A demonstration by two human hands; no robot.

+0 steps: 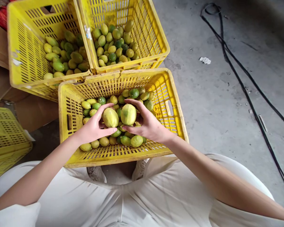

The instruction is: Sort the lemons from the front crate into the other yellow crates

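My left hand (94,126) is closed round a yellow-green lemon (110,118), thumb below it and fingers above. Close beside it, my right hand (148,123) grips a second lemon (128,114), which has a greener patch on its side. Both lemons are held up over the near yellow crate (123,159), which stands in front of my knees. Several more lemons, yellow to dark green, lie in that crate beneath my hands, such as a green lemon (136,141) at its near side. My hands and the held fruit hide part of the pile.
Behind stand two more yellow crates, one at left (16,72) and one at right (156,56), each with lemons. Another yellow crate (7,138) and cardboard (35,110) are at left. A black cable (246,91) runs over the concrete floor at right, near a white scrap (205,60).
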